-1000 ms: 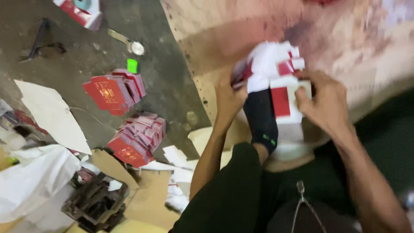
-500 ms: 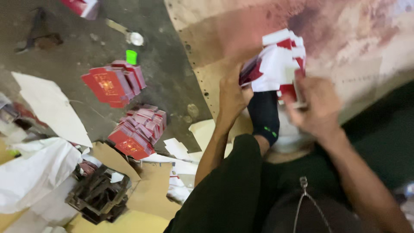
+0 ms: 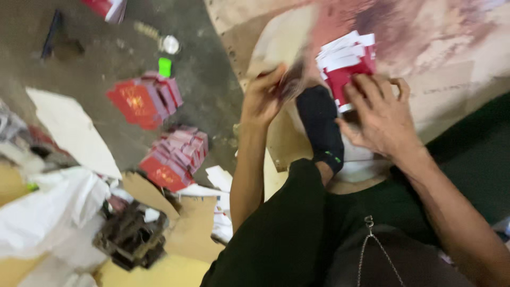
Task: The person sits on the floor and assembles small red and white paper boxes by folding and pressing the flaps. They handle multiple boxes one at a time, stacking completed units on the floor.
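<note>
My right hand (image 3: 381, 116) grips a stack of red and white paper boxes (image 3: 346, 59) above my black-socked foot (image 3: 320, 126). My left hand (image 3: 263, 95) pinches the edge of a blurred pale sheet (image 3: 284, 40) that lifts off to the left of the stack. Both hands are over a stained brown cardboard sheet (image 3: 441, 48) on the floor. My black trouser leg (image 3: 287, 234) fills the lower middle of the view.
Two piles of folded red boxes (image 3: 143, 100) (image 3: 176, 157) lie on the grey concrete floor at left. A small green object (image 3: 165, 67) and a round metal piece (image 3: 170, 44) lie beyond them. White paper (image 3: 69, 130), white cloth (image 3: 48, 212), brown cardboard scraps (image 3: 186, 228) and dark clutter (image 3: 130, 239) lie at lower left.
The stack has shifted up and to the right in my right hand. My left hand has pulled away from it to the left, lifting a pale sheet. The camera has tilted slightly.
</note>
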